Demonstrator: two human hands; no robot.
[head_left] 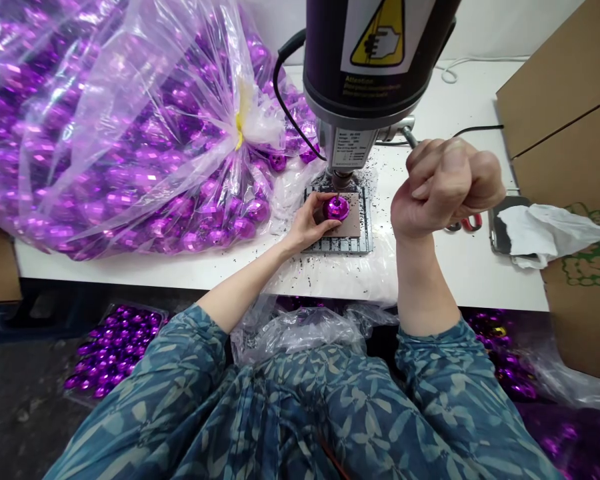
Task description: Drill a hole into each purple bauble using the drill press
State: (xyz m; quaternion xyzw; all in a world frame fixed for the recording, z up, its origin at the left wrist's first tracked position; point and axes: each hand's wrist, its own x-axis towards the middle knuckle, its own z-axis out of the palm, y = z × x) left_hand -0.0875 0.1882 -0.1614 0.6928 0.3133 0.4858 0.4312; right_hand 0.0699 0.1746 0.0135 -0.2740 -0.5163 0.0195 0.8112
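Between the thumb and fingers of my left hand (310, 221) is a shiny purple faceted ball (336, 208). It rests on a brown board (351, 224) laid over the slotted metal base (337, 247) of a bench drill press (370, 80). Just above the ball is the drill chuck (342, 179), its tip at the ball's top. My right hand (445, 187) is closed in a fist around the feed lever (409, 136) on the drill's right side; the grip end is hidden by the fingers. Dark shavings lie scattered around the base.
A large clear plastic bag (145, 133) full of purple balls, tied with yellow, covers the table's left side. Cardboard boxes (565, 120) stand at the right. Near them lie a phone (503, 227), white tissue (540, 230) and red-handled scissors (471, 223). A tray of purple balls (117, 350) sits lower left.
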